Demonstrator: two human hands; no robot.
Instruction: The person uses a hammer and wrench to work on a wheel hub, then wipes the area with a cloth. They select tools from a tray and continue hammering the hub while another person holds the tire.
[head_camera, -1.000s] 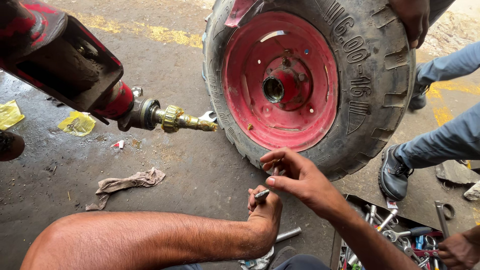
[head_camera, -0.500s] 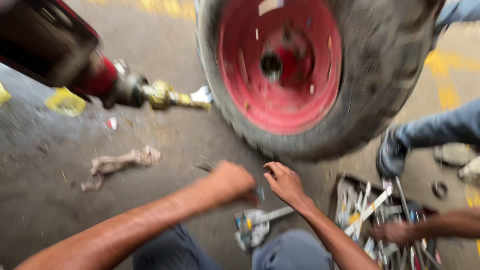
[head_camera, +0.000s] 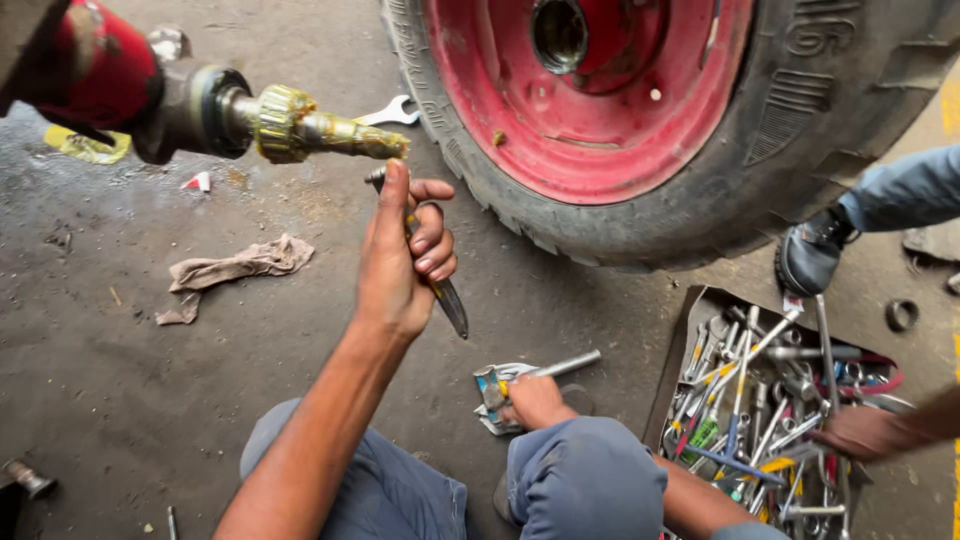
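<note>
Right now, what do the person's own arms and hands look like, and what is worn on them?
Both are bare: no gloves, sleeves, watch or rings show. The left hand and its forearm are fully uncovered. The right hand shows beyond a knee in blue-grey trousers.

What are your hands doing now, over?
Left hand gripping a chisel under the greasy axle. Right hand down on a hammer. Red wheel close by, off the axle.
</note>
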